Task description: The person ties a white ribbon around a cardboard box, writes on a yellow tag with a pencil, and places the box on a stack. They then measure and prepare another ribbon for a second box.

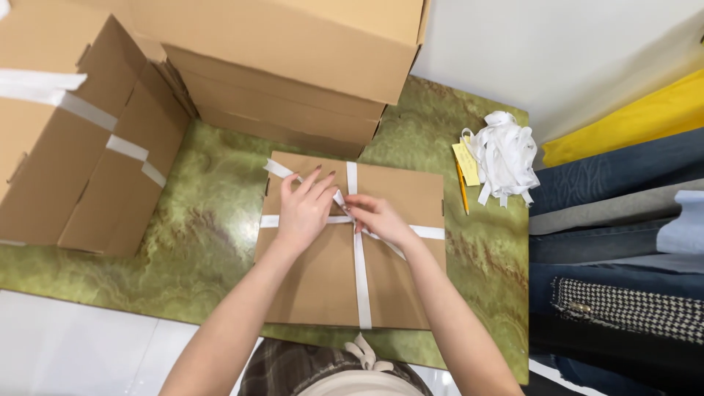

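Head view: flat brown cardboard parcel (323, 279) lies centre of frame on a green marbled floor patch (205, 235), wrapped w/ white strap (361, 286) running crosswise, one band 12-to-6, other 9-to-3. Bands cross just above parcel's middle.

Left hand (302, 209) sits at approx 10 o'clock of the crossing, palm down on the cardboard, fingers spread and pressing; thumb side touches the strap at the crossing. A loose strap tail runs off toward 10 o'clock from under its fingers. Right hand (378, 218) at approx 3 o'clock of the crossing, fingertips pinched on the strap right at the knot point; another strap end trails toward 4 o'clock beneath the wrist.

Surroundings: open cardboard box (81, 139) w/ white tape at 9 o'clock; big stacked boxes (293, 66) at 12. At 2 o'clock, heap of white straps (504, 154), yellow paper note (465, 163) and pencil (462, 192) beside it. Folded garments (616, 242) stacked at 3 o'clock, yellow on top, denim below.
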